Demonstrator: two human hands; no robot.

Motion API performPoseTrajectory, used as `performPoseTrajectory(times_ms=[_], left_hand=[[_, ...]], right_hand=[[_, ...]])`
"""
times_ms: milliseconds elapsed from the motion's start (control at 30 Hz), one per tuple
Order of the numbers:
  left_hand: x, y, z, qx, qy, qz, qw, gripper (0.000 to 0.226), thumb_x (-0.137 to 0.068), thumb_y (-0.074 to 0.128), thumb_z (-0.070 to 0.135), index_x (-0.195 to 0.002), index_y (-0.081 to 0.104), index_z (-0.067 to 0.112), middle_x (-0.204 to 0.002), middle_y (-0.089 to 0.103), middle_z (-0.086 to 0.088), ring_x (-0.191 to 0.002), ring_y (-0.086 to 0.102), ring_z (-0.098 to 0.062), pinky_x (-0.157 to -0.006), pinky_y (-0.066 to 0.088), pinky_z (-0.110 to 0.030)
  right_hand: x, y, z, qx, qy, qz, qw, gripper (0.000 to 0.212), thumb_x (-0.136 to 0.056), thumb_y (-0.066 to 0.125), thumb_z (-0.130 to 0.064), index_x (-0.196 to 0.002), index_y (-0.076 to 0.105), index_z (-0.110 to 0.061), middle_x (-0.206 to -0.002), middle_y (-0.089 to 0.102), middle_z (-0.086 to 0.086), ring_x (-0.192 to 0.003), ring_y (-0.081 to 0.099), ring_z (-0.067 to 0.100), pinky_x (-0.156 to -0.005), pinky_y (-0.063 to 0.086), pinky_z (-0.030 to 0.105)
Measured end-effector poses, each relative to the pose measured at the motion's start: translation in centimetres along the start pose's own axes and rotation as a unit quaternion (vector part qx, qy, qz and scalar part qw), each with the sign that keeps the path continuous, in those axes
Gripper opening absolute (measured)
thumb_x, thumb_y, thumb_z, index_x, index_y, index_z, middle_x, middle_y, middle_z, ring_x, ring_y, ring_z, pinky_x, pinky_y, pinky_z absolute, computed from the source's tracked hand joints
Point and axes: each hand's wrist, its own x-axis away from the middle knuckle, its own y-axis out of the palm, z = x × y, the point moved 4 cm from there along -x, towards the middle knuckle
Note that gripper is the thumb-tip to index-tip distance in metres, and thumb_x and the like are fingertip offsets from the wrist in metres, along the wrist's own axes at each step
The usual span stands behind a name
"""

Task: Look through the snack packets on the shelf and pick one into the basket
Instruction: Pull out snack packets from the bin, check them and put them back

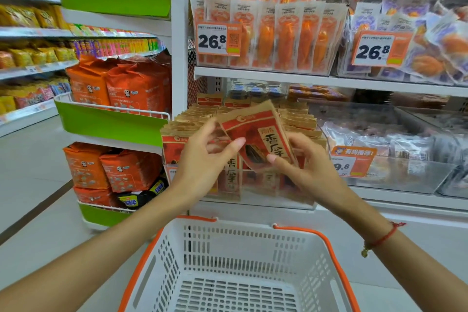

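indoors, shop shelf (304,81), both hands' fingers (235,143) pinching one packet (255,132) above basket (329,243)

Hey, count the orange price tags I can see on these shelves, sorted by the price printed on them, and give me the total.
Tags showing 26.8: 2, the left tag and the right tag
Tag ending in 9.8, partly hidden by the right hand: 1, the lower tag
Total: 3

price tag (218,39) 26.8, packet (263,139) 香瓜子
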Motion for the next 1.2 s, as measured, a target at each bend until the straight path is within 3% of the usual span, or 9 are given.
performPoseTrajectory(times_ms=[167,300,433,567,667,800,933,1033,1200], left_hand=[[-1.5,1.6,1.3,-0.083,0.050,0.041,0.994,0.024,-0.092,0.064,0.025,-0.111,0.054,0.037,-0.107,0.066,0.023,-0.101,0.063,0.005,-0.088,0.052,-0.020],[-1.7,2.4,1.3,-0.189,0.079,0.063,0.977,0.031,-0.095,0.057,0.039,-0.123,0.053,0.026,-0.111,0.067,0.016,-0.094,0.066,-0.005,-0.083,0.055,-0.037],[-2.0,2.2,0.0,-0.223,0.061,0.052,0.972,0.034,-0.095,0.057,0.040,-0.124,0.052,0.023,-0.106,0.069,0.011,-0.090,0.067,-0.010,-0.080,0.055,-0.042],[-2.4,1.4,-0.9,-0.290,0.042,0.014,0.956,0.046,-0.094,0.056,0.044,-0.134,0.047,0.025,-0.109,0.070,0.006,-0.097,0.067,-0.016,-0.083,0.054,-0.041],[-2.7,1.2,-1.0,-0.375,0.048,-0.013,0.926,0.050,-0.093,0.052,0.052,-0.137,0.044,0.028,-0.113,0.069,0.002,-0.105,0.064,-0.022,-0.083,0.049,-0.037],[-3.1,1.1,-0.3,-0.390,0.075,0.005,0.918,0.052,-0.092,0.055,0.050,-0.139,0.045,0.031,-0.119,0.062,0.011,-0.105,0.056,-0.009,-0.079,0.044,-0.029],[-3.2,1.2,-0.1,-0.379,0.104,0.028,0.919,0.045,-0.095,0.053,0.048,-0.137,0.039,0.041,-0.098,0.057,0.021,-0.081,0.054,0.001,-0.056,0.033,-0.014],[-2.8,1.5,-0.2,-0.411,0.143,0.031,0.900,0.035,-0.096,0.052,0.044,-0.130,0.048,0.038,-0.104,0.064,0.015,-0.089,0.058,-0.007,-0.062,0.038,-0.023],[-2.9,1.7,-1.0,-0.462,0.194,0.032,0.865,0.024,-0.091,0.063,0.037,-0.114,0.068,0.029,-0.109,0.063,0.009,-0.103,0.052,-0.014,-0.064,0.037,-0.023]], right_hand=[[-0.5,-1.4,-0.2,0.054,-0.062,0.152,0.985,0.030,-0.088,0.067,-0.024,-0.117,0.058,-0.026,-0.105,0.064,-0.016,-0.097,0.063,0.002,-0.079,0.056,0.021],[-0.7,-0.9,0.4,0.058,-0.032,0.141,0.988,0.030,-0.092,0.059,-0.030,-0.121,0.052,-0.028,-0.102,0.062,-0.025,-0.094,0.065,-0.003,-0.077,0.058,0.026],[-0.8,0.1,1.4,0.059,-0.006,0.115,0.992,0.033,-0.099,0.051,-0.023,-0.130,0.042,-0.021,-0.114,0.063,-0.013,-0.100,0.064,0.001,-0.082,0.059,0.032],[-0.9,0.3,0.9,0.131,-0.070,0.141,0.979,0.052,-0.094,0.062,-0.018,-0.140,0.037,-0.020,-0.129,0.058,-0.003,-0.107,0.059,0.004,-0.086,0.057,0.030],[-0.8,0.4,1.1,0.145,-0.079,0.150,0.975,0.062,-0.093,0.063,-0.017,-0.146,0.031,-0.024,-0.127,0.059,-0.004,-0.093,0.060,0.003,-0.076,0.058,0.028],[-0.7,0.0,1.5,0.124,-0.066,0.164,0.976,0.068,-0.096,0.058,-0.020,-0.151,0.018,-0.031,-0.129,0.057,-0.001,-0.084,0.067,0.009,-0.074,0.060,0.033],[-0.8,-0.1,0.6,0.187,-0.114,0.164,0.962,0.055,-0.096,0.058,-0.013,-0.146,0.036,-0.023,-0.129,0.053,-0.001,-0.095,0.062,0.009,-0.074,0.059,0.036],[-1.1,-0.6,0.2,0.233,-0.126,0.201,0.943,0.038,-0.090,0.068,-0.018,-0.126,0.056,-0.013,-0.117,0.057,0.003,-0.106,0.051,0.014,-0.085,0.052,0.034],[-1.0,-1.5,0.6,0.318,-0.115,0.238,0.911,0.018,-0.084,0.074,-0.029,-0.098,0.071,-0.018,-0.108,0.061,0.004,-0.105,0.047,0.021,-0.083,0.041,0.036]])
